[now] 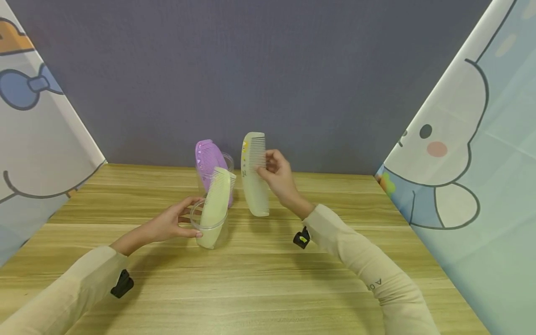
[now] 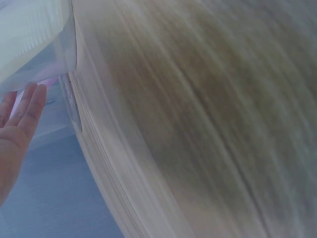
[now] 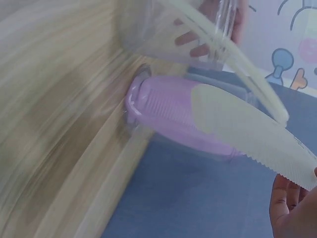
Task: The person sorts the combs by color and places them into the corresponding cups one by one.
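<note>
My right hand (image 1: 281, 179) pinches a pale cream comb (image 1: 253, 186) by its toothed side and holds it upright above the table. Small yellow decorations run along the comb's back. To the left, my left hand (image 1: 177, 221) has its thumb and fingers around a clear plastic cup (image 1: 224, 230). Inside this cup leans a pale yellow comb (image 1: 214, 204); whether a second lies behind it I cannot tell. Just behind stands another clear cup (image 1: 228, 160) with purple combs (image 1: 207, 158) in it. The right wrist view shows the held comb (image 3: 247, 126) overlapping the purple ones.
The wood-grain table (image 1: 259, 288) ends at a dark grey panel (image 1: 268, 83) behind the cups. Cartoon-printed panels stand at the left (image 1: 42, 139) and right (image 1: 460, 163). Black wrist devices hang below both sleeves.
</note>
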The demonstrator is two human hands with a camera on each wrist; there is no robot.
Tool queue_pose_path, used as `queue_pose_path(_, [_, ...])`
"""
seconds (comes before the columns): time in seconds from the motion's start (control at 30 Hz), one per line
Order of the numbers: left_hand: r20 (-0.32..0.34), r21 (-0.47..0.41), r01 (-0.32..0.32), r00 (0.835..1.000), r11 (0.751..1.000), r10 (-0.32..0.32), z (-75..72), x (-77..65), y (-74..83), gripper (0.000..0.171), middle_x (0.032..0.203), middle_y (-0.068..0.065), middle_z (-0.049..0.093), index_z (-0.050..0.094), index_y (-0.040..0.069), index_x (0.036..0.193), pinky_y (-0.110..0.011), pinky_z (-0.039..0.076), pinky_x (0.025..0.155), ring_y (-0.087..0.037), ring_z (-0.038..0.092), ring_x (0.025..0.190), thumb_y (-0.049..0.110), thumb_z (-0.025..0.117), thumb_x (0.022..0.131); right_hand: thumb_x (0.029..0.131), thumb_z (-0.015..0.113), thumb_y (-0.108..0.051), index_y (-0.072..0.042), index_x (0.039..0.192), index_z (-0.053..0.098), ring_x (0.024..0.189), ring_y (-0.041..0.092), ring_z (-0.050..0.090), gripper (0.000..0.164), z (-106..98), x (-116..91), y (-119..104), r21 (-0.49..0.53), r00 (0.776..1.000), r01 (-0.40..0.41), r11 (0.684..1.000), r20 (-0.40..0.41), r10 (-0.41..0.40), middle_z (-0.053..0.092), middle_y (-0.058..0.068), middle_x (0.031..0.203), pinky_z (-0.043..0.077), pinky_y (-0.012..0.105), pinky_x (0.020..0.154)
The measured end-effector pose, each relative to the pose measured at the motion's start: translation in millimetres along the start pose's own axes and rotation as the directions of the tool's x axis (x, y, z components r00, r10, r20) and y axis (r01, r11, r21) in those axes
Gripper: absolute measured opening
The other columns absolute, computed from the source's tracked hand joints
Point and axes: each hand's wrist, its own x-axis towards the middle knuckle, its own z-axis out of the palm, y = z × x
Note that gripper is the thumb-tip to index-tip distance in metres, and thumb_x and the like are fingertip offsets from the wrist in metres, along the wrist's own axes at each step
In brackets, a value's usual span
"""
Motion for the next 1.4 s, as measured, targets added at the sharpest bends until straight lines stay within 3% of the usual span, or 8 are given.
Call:
queue_pose_path(0.43, [0.004,0.009,0.006,1.000,1.000,-0.006,-0.2,-0.4,-1.9,0.079,0.130,-0.023,0.043,0.029,0.000,0.135,-0.040,0.052,0.087,-0.042,0.052,0.110,0.015,0.076,0.074,0.081,0.057,0.010,0.007,0.107,0.047,0.084,0.013,0.059,0.027,21,-5,-21,0.064,0.990,0.139,0.988,0.005,-0.140,0.057,0.026,0.107,0.055,0.029,0.076])
queue_pose_path(0.77, [0.004,-0.006,-0.003,1.000,1.000,0.003,0.0,0.7,-2.7,0.078,0.128,-0.022,0.044,0.030,0.000,0.135,-0.039,0.052,0.088,-0.042,0.051,0.110,0.015,0.076,0.074,0.082,0.056,0.009,0.008,0.107,0.046,0.084,0.012,0.059,0.027,41,-6,-27,0.093,0.980,0.197,0.976,-0.043,-0.193,0.057,0.027,0.106,0.053,0.024,0.075])
queue_pose_path(1.17, [0.008,-0.009,-0.003,1.000,1.000,0.003,0.0,0.4,-1.4,0.078,0.127,-0.022,0.046,0.030,-0.001,0.134,-0.038,0.053,0.087,-0.041,0.052,0.109,0.014,0.076,0.074,0.082,0.057,0.008,0.007,0.109,0.044,0.084,0.012,0.058,0.030,62,-12,-15,0.146,0.984,0.169,0.975,-0.076,-0.160,0.056,0.024,0.106,0.058,0.031,0.073])
queue_pose_path(1.4, [0.003,-0.001,-0.004,1.000,1.000,0.004,0.4,-0.3,-0.8,0.078,0.128,-0.022,0.045,0.030,-0.001,0.135,-0.037,0.053,0.086,-0.039,0.052,0.109,0.013,0.076,0.074,0.083,0.056,0.007,0.007,0.110,0.043,0.084,0.011,0.057,0.030,72,-20,-7,0.134,0.980,0.191,0.972,-0.085,-0.181,0.056,0.025,0.105,0.058,0.031,0.069])
